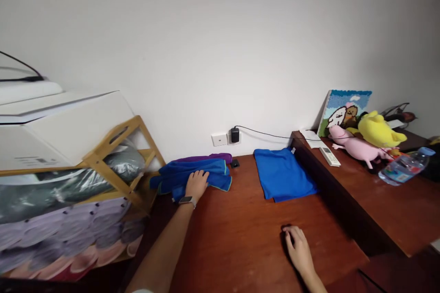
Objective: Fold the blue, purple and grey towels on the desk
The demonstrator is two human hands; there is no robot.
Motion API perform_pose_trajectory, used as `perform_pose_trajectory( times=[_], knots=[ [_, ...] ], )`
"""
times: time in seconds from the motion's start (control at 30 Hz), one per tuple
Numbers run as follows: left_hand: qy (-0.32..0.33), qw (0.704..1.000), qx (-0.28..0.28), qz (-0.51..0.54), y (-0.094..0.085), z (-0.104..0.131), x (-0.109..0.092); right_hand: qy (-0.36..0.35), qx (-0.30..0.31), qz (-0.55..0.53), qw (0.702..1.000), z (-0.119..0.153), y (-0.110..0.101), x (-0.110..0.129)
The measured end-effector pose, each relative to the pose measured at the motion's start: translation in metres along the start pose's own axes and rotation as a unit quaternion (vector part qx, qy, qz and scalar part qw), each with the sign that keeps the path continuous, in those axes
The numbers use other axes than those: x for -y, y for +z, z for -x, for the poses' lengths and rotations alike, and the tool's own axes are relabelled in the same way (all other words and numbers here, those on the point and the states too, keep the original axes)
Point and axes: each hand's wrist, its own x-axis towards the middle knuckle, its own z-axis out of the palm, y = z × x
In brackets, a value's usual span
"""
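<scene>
My left hand (196, 184), with a watch on its wrist, rests palm down on a rumpled blue towel (213, 175) at the back left of the brown wooden table (240, 233). A purple cloth (209, 158) lies under and behind that towel. My right hand (298, 247) lies flat on the bare table near the front, fingers apart, holding nothing. A neatly folded blue cloth (282, 174) lies flat further back, between the two hands and to the right.
A wooden rack (117, 165) with bagged bedding and rolled cloths stands left, a white box (62, 128) on top. A raised wooden ledge (378, 192) at right carries a remote (329, 155), plush toys (364, 139), a water bottle (404, 167) and a picture (345, 110). A charger (235, 135) is plugged into the wall.
</scene>
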Motion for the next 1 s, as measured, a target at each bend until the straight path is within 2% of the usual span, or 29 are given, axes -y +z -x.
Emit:
perform_pose_trajectory(
  times=[0.1,0.2,0.4,0.67,0.8,1.0],
  knots=[
    [0.028,1.0,0.0,-0.008,0.004,-0.003,0.001,-0.004,-0.022,0.013,1.0,0.002,-0.001,0.001],
    [0.063,0.998,-0.01,-0.017,0.005,0.006,-0.002,-0.014,-0.032,0.033,0.999,0.004,-0.001,0.0],
    [0.148,0.988,0.025,-0.034,0.022,0.026,-0.028,-0.027,-0.03,0.06,0.997,0.008,0.003,-0.003],
    [0.15,0.987,0.031,-0.053,0.043,0.002,-0.066,-0.032,-0.045,0.071,0.996,0.005,0.011,-0.003],
    [0.124,0.99,0.029,-0.056,0.043,0.001,-0.065,-0.037,-0.047,0.069,0.996,0.002,0.012,-0.001],
    [0.129,0.988,0.057,-0.056,0.029,0.006,-0.049,-0.044,-0.048,0.062,0.996,-0.001,0.009,0.006]
  ],
)
